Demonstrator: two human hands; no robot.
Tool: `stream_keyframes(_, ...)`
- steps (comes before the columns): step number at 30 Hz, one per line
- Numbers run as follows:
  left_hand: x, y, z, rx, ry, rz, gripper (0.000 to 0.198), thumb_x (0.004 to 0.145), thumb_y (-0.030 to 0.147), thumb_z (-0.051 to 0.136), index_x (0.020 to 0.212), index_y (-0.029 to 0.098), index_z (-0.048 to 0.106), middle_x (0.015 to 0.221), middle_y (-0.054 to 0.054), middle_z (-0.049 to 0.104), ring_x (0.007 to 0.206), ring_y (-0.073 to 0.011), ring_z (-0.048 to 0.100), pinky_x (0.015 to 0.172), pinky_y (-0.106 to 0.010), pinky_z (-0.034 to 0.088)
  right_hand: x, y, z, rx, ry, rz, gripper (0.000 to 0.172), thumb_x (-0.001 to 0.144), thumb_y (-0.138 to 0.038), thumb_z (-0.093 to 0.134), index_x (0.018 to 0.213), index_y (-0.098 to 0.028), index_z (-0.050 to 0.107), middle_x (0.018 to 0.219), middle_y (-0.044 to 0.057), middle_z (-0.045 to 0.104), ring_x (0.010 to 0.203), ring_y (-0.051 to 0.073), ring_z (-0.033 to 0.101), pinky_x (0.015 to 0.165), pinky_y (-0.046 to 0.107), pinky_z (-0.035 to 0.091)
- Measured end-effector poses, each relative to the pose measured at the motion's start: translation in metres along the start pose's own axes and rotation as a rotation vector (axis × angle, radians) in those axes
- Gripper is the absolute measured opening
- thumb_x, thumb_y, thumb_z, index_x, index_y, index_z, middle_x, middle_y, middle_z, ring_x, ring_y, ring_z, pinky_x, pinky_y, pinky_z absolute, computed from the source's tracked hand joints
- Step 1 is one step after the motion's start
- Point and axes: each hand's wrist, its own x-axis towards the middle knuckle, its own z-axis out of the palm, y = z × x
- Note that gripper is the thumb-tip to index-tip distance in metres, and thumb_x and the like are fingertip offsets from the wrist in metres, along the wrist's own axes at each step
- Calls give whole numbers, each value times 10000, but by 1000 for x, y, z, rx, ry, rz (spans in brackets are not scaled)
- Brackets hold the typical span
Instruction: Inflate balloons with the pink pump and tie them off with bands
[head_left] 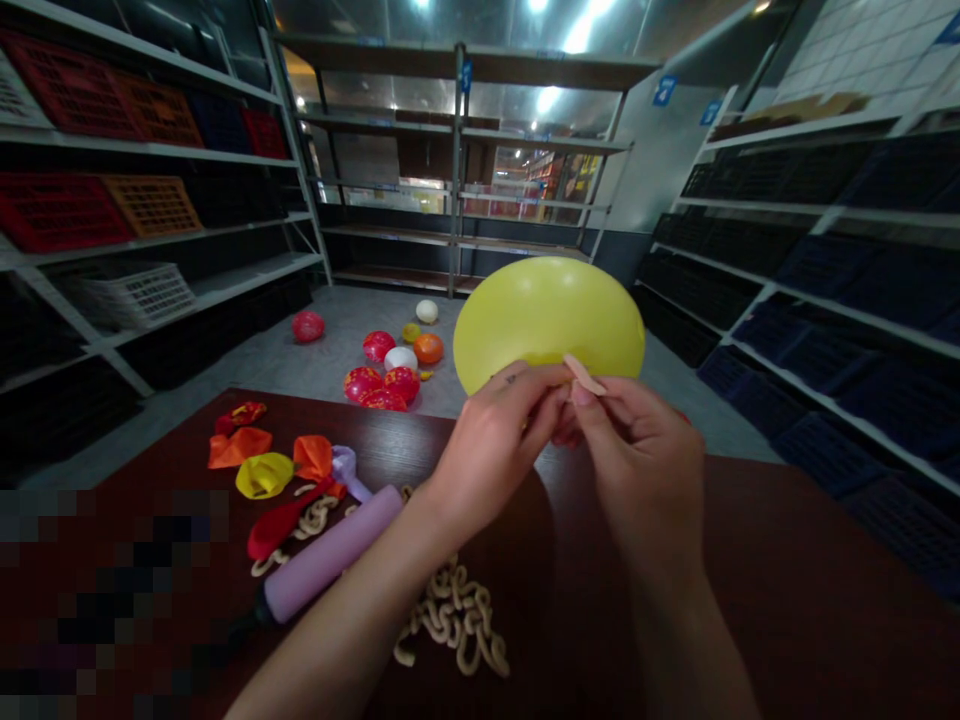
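**Hands.** The left hand (499, 440) and the right hand (637, 465) are held together above the desk (825, 560), with the knuckles close to each other. Both hands grip the yellow balloon (547, 315), which is inflated and hangs in the air, not touching the desk.

**Fingers.** The fingers of both hands are closed narrowly around the base of the balloon. The right thumb and index finger pinch the pale neck (583, 373), which projects upward and to the right between them. The exact finger positions on the left hand are partly hidden.

**Desk items.** To the left of the hands lie a purple pump (330, 550), its dark end pointing toward the lower left, and a flat red balloon (281, 522). Near these are a flat yellow balloon (264, 475), two flat orange balloons (238, 447), and a flat lilac balloon (346, 464). A pile of linked tan loops (454, 620) lies below the hands.

**Surroundings.** Inflated balloons (379, 385) in red, white, and orange rest on the floor (337, 320) beyond the desk. Shelves (457, 180) holding crates stand on the left, right, and far side.
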Motion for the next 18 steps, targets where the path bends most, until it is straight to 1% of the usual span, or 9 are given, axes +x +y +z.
stream_keyframes(3, 1, 0, -4, 25, -63, -8, 236, 985, 149, 514, 1154, 168, 678, 936, -64, 684, 883, -171, 626, 808, -294, 506, -2, 1, 2, -104, 59, -44, 167, 886, -361, 644, 890, -204, 702, 705, 2, 705, 597, 143, 656, 565, 264, 550)
stream_keyframes(5, 3, -1, -7, 3, -121, -29, 231, 978, 134, 517, 1127, 175, 687, 895, -52, 679, 870, -171, 626, 801, -292, 502, -3, 2, 4, -138, 69, -57, 164, 893, -357, 641, 908, -204, 700, 716, 2, 711, 606, 145, 668, 578, 265, 556)
stream_keyframes(7, 4, -3, -8, -32, -140, -57, 194, 974, 145, 527, 1097, 162, 677, 922, -57, 693, 883, -171, 639, 812, -289, 501, -4, 5, 6, -188, 72, -85, 162, 904, -351, 630, 925, -205, 699, 737, 5, 724, 616, 147, 680, 586, 267, 558)
stream_keyframes(9, 4, -5, -7, -67, -122, -106, 167, 976, 174, 537, 1106, 145, 638, 961, -71, 705, 872, -167, 653, 802, -279, 502, -3, 7, 7, -260, 82, -129, 166, 911, -347, 620, 941, -203, 697, 785, 18, 744, 652, 159, 703, 602, 278, 565)
stream_keyframes(11, 3, -6, -2, -108, -85, -149, 185, 971, 186, 546, 1143, 127, 584, 953, -83, 705, 823, -161, 659, 763, -268, 504, -2, 8, 6, -310, 114, -176, 169, 903, -346, 626, 942, -195, 692, 823, 34, 759, 693, 177, 720, 624, 296, 574)
stream_keyframes(13, 2, -7, 2, -149, -60, -161, 207, 967, 193, 547, 1162, 124, 541, 936, -92, 698, 789, -163, 658, 726, -270, 505, -1, 8, 6, -329, 135, -207, 161, 893, -343, 634, 919, -192, 684, 842, 48, 764, 715, 191, 727, 635, 308, 576)
stream_keyframes(15, 2, -7, 4, -163, -56, -149, 157, 967, 194, 536, 1119, 153, 541, 943, -90, 695, 802, -172, 663, 723, -283, 510, -1, 7, 5, -337, 146, -219, 140, 893, -334, 630, 903, -202, 676, 859, 53, 765, 713, 196, 725, 628, 307, 570)
stream_keyframes(18, 2, -6, 3, -102, -73, -109, 48, 971, 183, 521, 982, 197, 566, 951, -74, 696, 859, -185, 665, 780, -301, 511, 0, 6, 4, -337, 123, -209, 114, 909, -322, 608, 901, -228, 673, 836, 35, 757, 682, 192, 713, 605, 299, 554)
